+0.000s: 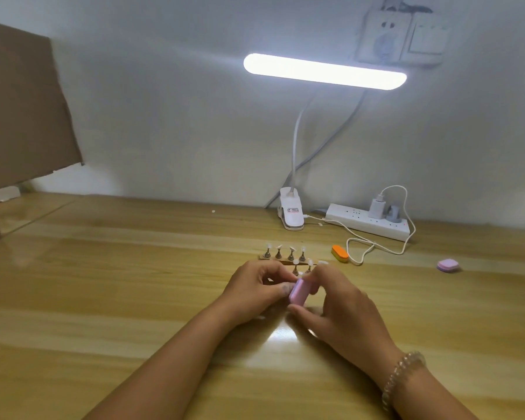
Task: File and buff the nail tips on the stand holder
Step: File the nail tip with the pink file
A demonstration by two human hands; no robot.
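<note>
The right hand grips a pink buffer block between thumb and curled fingers, low over the surface. The left hand curls against the block; whether it pinches anything is unclear. The stand holder with nail tips stands just behind both.

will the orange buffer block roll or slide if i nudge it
The orange buffer block lies flat on the table, so it would likely slide, not roll. Its small, foam-like look suggests it is light and slightly squashy. Nudged right, it would probably bump the white cable beside it.
</note>
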